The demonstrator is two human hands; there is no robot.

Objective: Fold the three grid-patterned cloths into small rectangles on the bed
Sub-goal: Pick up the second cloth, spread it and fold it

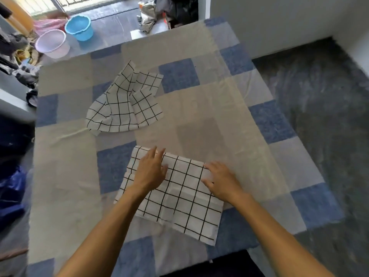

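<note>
Bedroom, head view. One entry, since only this view is given.

Surface: bed (199, 108), covered in a sheet of blue, grey and pale squares, lying mostly smooth. Dark floor (319, 116) along its right side; blue bucket (79, 28) and pink bucket (53, 44) on the floor beyond the far-left corner, with clutter down the left side.

Item 1: flat cloth (183, 200), white with a black grid, spread as a rectangle on the near part of the bed, slightly askew. Whether it is already doubled over cannot be told.

Item 2: heap (123, 104), same grid fabric, rumpled, well apart toward the far left. It may be one cloth or two; the folds hide the count.

Left hand (151, 172): fingers straight and close together, palm down on the flat cloth near its far-left corner, gripping nothing.

Right hand (221, 180): fingers spread and nearly straight, pressing at the cloth's far-right corner, gripping nothing.

Progress, judged: early. No small finished rectangle is visible; the flat cloth looks mid-smoothing, and the heap is untouched.

Edges and room: the flat cloth's near-right corner lies close to the bed's near edge. Bare sheet lies to the right and between the two items, enough for folding and for setting finished pieces aside.
</note>
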